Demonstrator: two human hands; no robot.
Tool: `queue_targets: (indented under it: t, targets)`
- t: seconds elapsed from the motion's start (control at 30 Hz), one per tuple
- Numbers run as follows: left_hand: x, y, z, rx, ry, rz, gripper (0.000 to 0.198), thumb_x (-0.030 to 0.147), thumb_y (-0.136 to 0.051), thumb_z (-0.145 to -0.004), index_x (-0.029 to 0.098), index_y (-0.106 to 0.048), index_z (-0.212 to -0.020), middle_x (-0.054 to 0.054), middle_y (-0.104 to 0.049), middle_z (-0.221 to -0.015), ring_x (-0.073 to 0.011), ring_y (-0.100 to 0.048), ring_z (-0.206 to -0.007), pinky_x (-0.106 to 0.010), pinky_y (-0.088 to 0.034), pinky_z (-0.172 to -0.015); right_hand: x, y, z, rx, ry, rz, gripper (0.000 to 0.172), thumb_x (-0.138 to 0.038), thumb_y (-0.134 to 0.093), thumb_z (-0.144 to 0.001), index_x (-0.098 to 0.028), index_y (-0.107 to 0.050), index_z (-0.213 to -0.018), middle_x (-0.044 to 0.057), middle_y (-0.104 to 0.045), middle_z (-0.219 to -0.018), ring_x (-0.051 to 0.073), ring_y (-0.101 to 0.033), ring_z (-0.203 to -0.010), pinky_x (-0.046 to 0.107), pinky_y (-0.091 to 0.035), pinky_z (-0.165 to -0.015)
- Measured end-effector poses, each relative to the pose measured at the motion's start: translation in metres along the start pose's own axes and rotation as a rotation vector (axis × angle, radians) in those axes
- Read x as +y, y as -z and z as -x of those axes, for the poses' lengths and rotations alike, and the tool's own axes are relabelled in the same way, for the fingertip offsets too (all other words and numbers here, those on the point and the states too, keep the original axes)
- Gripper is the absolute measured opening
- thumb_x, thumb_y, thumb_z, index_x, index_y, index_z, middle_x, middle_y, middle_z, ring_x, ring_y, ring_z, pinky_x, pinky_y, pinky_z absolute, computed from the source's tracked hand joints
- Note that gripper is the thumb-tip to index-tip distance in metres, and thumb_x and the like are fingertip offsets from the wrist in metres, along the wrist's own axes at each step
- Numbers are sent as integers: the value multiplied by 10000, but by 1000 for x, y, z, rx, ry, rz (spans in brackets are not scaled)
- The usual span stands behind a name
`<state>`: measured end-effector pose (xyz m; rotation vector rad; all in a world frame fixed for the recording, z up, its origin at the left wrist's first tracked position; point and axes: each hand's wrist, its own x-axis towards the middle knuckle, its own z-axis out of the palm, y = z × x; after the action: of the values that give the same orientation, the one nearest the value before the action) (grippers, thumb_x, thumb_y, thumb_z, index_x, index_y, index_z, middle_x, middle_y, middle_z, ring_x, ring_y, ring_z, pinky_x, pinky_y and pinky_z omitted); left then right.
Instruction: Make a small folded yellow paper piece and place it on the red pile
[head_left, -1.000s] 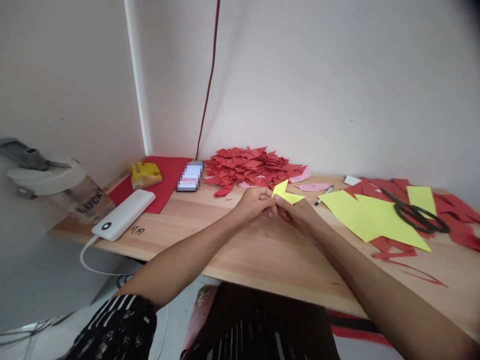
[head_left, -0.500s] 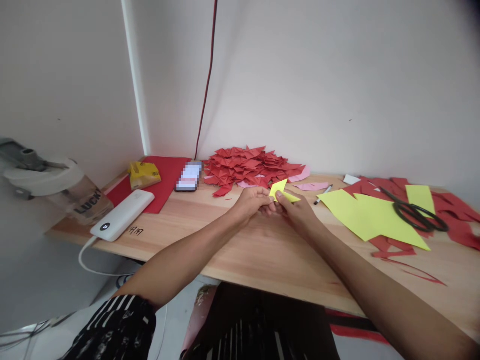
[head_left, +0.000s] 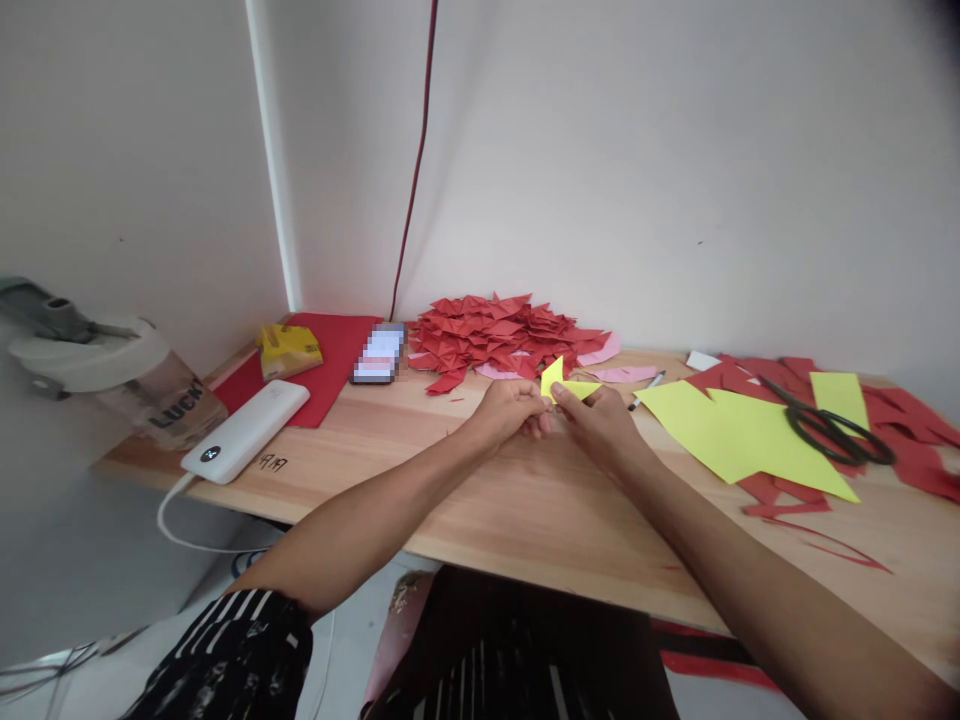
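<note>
A small folded piece of yellow paper (head_left: 553, 378) with pointed tips is held between both hands above the wooden table. My left hand (head_left: 514, 405) pinches its left lower edge, fingers curled. From the other side my right hand (head_left: 596, 415) grips it, thumb pressed on the fold. Part of the paper is hidden by the fingers. Just behind the hands lies a heap of folded red paper pieces (head_left: 495, 335), with pink paper scraps (head_left: 626, 374) beside and under it.
Right: a yellow sheet (head_left: 750, 430), black scissors (head_left: 832, 435), red scraps (head_left: 922, 425) and a pen (head_left: 649, 388). Left: a phone (head_left: 379, 353), a yellow packet (head_left: 289, 350) on red paper (head_left: 341, 350), a white power bank (head_left: 247, 430) with a cable, and a lidded cup (head_left: 172, 405) near the table's edge.
The folded yellow paper has turned slightly in my fingers, its upper tip now narrower and a little farther left. Both hands keep their hold in nearly the same place.
</note>
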<state>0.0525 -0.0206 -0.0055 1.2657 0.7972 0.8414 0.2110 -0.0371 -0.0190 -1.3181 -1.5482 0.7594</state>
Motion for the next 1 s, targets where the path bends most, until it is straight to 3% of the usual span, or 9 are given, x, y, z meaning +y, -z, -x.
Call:
queue_targets:
  t: [0.2, 0.4, 0.63, 0.87, 1.0]
  targets:
    - [3, -6, 4, -7, -22, 18, 170, 129, -572, -804, 129, -518, -642, -13, -635, -536, -63, -522, -402, -169, -404, -450, 2, 0, -1, 23, -66, -111, 493, -592, -531, -852, -190, -469, -573, -25, -438, -537, 105, -366, -515, 267, -287, -507]
    - [1, -2, 3, 44, -54, -21, 178, 151, -575, -810, 136, -511, -644, 0, -631, -535, -57, -517, -393, -161, -377, -436, 3, 0, -1, 48, -110, 2, 447, -583, -581, -820, -195, -474, -627, -31, -459, -553, 108, -376, -520, 267, -278, -503]
    - [4, -3, 3, 52, -22, -36, 166, 121, -571, -787, 133, -515, -632, -5, -635, -538, -55, -517, -389, -153, -340, -415, 1, 0, 0, 60, -64, -152, 342, -506, -656, -782, -196, -529, -710, -26, -502, -601, 120, -419, -548, 267, -311, -516]
    - [4, -2, 3, 39, -71, 15, 182, 175, -598, -793, 128, -523, -635, -7, -638, -553, -51, -518, -403, -156, -369, -440, -7, 0, 2, 101, -39, -143, 334, -493, -658, -784, -189, -546, -700, -14, -539, -618, 123, -456, -555, 274, -358, -541]
    - [-1, 0, 0, 56, -134, -45, 186, 179, -599, -793, 138, -508, -636, -3, -630, -538, -55, -510, -395, -162, -369, -435, -9, 3, 1, 65, 30, -144, 261, -424, -668, -797, -199, -559, -874, -25, -559, -687, 118, -471, -570, 265, -361, -549]
